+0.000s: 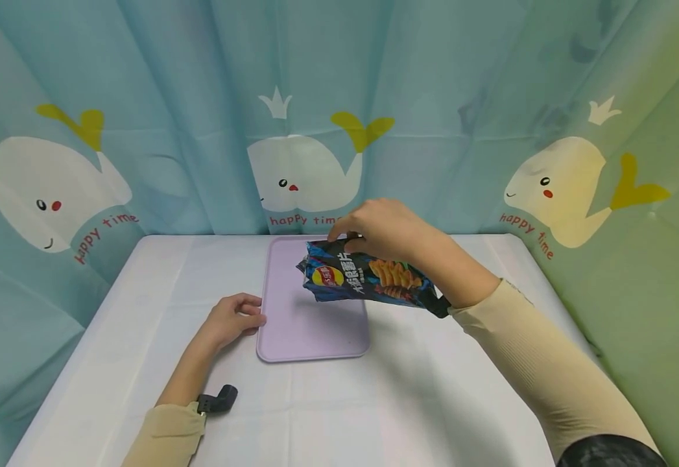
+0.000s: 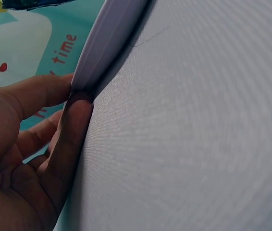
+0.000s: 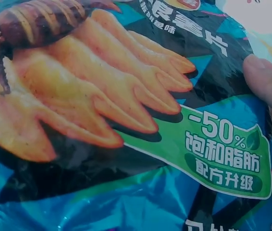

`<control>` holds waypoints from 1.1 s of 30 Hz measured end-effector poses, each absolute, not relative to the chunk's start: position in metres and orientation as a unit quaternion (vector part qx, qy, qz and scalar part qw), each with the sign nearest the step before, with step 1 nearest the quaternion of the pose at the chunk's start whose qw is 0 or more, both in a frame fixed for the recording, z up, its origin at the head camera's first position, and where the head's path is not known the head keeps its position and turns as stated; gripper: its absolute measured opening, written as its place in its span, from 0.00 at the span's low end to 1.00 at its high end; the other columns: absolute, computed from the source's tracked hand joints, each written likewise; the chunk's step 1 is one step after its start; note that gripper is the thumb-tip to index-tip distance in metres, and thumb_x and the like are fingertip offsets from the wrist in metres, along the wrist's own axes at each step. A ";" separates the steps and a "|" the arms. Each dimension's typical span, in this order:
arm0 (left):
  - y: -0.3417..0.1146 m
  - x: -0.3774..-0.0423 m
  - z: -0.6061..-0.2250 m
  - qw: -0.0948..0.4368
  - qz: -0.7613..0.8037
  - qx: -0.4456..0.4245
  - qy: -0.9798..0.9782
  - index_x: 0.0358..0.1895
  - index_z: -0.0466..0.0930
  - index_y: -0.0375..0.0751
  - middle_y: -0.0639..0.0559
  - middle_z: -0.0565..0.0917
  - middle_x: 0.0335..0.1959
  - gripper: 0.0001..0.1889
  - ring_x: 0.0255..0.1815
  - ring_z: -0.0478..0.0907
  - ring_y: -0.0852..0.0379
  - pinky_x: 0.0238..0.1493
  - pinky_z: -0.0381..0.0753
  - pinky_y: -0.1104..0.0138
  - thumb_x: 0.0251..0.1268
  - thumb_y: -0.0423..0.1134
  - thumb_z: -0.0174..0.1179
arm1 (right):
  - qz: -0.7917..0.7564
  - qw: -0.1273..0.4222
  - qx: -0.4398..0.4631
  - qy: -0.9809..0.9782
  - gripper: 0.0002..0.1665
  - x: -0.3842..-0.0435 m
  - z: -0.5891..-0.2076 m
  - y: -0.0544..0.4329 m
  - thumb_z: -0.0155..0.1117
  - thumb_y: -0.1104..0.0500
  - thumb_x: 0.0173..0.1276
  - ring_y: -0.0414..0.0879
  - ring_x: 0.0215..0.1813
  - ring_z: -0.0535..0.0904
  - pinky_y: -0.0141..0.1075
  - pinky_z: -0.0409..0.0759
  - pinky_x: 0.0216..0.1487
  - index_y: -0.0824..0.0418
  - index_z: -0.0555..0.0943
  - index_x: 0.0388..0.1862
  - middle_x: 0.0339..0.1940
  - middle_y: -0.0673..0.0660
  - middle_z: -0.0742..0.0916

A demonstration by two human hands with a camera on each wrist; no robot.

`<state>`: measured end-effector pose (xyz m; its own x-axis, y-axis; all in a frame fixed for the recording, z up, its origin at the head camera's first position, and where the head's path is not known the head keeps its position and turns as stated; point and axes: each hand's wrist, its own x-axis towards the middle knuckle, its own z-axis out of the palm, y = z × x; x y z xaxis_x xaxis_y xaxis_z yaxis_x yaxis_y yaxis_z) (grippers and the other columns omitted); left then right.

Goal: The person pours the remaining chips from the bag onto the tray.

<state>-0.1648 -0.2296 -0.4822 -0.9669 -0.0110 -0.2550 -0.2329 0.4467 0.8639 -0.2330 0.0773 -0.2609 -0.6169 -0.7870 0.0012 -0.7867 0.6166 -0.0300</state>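
Note:
My right hand [image 1: 382,227] holds a bag of potato chips [image 1: 365,275] by its upper edge, with thumb and fingers pinching it. The bag hangs sideways above the lilac tray [image 1: 310,337], its printed front toward me. Up close in the right wrist view, the bag [image 3: 78,96] fills most of the picture, with a thumb [image 3: 268,84] on its edge. At the tray's left side, my left hand [image 1: 231,321] grips the rim. The left wrist view shows two digits of the hand [image 2: 44,120] meeting at the tray rim [image 2: 105,50].
A white-covered table [image 1: 316,415] carries the tray near its back edge. Behind it and along both sides hangs a blue-green curtain [image 1: 199,97] printed with whales. A black strap with a small device [image 1: 218,399] sits on the left wrist.

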 end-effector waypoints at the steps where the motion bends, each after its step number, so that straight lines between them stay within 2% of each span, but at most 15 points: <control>1: -0.230 -0.165 -0.482 0.108 0.520 -0.071 0.845 0.59 0.76 0.31 0.41 0.82 0.42 0.24 0.37 0.82 0.56 0.41 0.89 0.67 0.61 0.34 0.69 | -0.013 0.005 -0.439 0.899 0.17 -0.233 -0.261 0.077 0.71 0.52 0.67 0.42 0.41 0.84 0.39 0.83 0.38 0.39 0.85 0.54 0.47 0.44 0.89; 6: -0.230 -0.164 -0.481 0.111 0.517 -0.073 0.846 0.59 0.76 0.31 0.42 0.82 0.42 0.24 0.37 0.82 0.55 0.40 0.89 0.67 0.61 0.35 0.69 | -0.015 -0.002 -0.444 0.896 0.17 -0.231 -0.259 0.077 0.71 0.53 0.66 0.41 0.38 0.83 0.38 0.82 0.37 0.39 0.86 0.54 0.49 0.44 0.89; 12: -0.230 -0.165 -0.481 0.110 0.517 -0.070 0.846 0.59 0.76 0.31 0.42 0.82 0.41 0.24 0.36 0.82 0.55 0.40 0.89 0.67 0.61 0.34 0.69 | -0.019 -0.004 -0.446 0.895 0.16 -0.228 -0.256 0.076 0.71 0.53 0.67 0.41 0.41 0.85 0.36 0.83 0.36 0.41 0.87 0.53 0.50 0.43 0.89; 19: -0.230 -0.165 -0.481 0.107 0.521 -0.068 0.844 0.59 0.76 0.30 0.43 0.82 0.41 0.24 0.36 0.81 0.56 0.41 0.89 0.67 0.61 0.34 0.69 | -0.023 -0.011 -0.452 0.892 0.16 -0.225 -0.254 0.074 0.70 0.53 0.67 0.40 0.35 0.83 0.35 0.80 0.30 0.41 0.87 0.53 0.50 0.43 0.89; 33: -0.230 -0.164 -0.480 0.105 0.521 -0.066 0.845 0.59 0.76 0.30 0.42 0.82 0.41 0.24 0.36 0.82 0.56 0.41 0.89 0.66 0.61 0.34 0.69 | -0.022 -0.008 -0.446 0.895 0.15 -0.227 -0.251 0.076 0.70 0.54 0.68 0.41 0.41 0.85 0.35 0.83 0.34 0.41 0.87 0.53 0.50 0.43 0.89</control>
